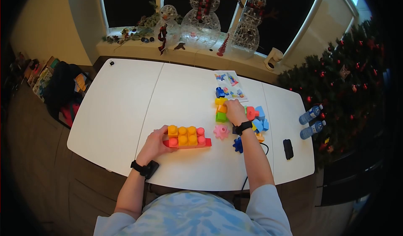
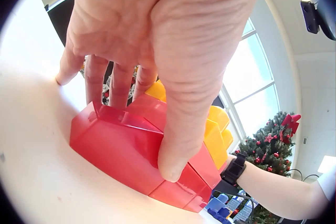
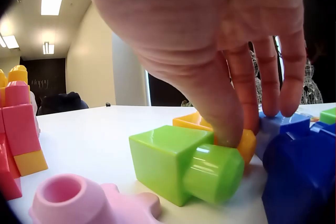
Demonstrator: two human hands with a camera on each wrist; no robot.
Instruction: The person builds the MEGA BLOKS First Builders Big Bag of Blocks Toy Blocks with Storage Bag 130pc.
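Note:
On the white table my left hand (image 1: 154, 145) grips the left end of a toy brick build (image 1: 191, 145). It has a long red base with pink and yellow-orange studded bricks on top. In the left wrist view the thumb lies along the red side (image 2: 121, 142), the fingers on the far side. My right hand (image 1: 236, 112) reaches down to the loose bricks, thumb and fingertips pinching an orange brick (image 3: 247, 145), partly hidden by the thumb. A green brick (image 3: 168, 155) lies on its side next to it, and a pink gear-shaped piece (image 1: 221, 131) sits nearer me.
Right of the right hand lies a pile of bricks, including a coral one (image 1: 252, 113), with a dark blue gear (image 1: 238, 145) nearer me. Behind are a dark blue brick (image 1: 220, 92) and a picture sheet (image 1: 235, 82). A black phone (image 1: 288, 149) and water bottles (image 1: 311, 115) lie right.

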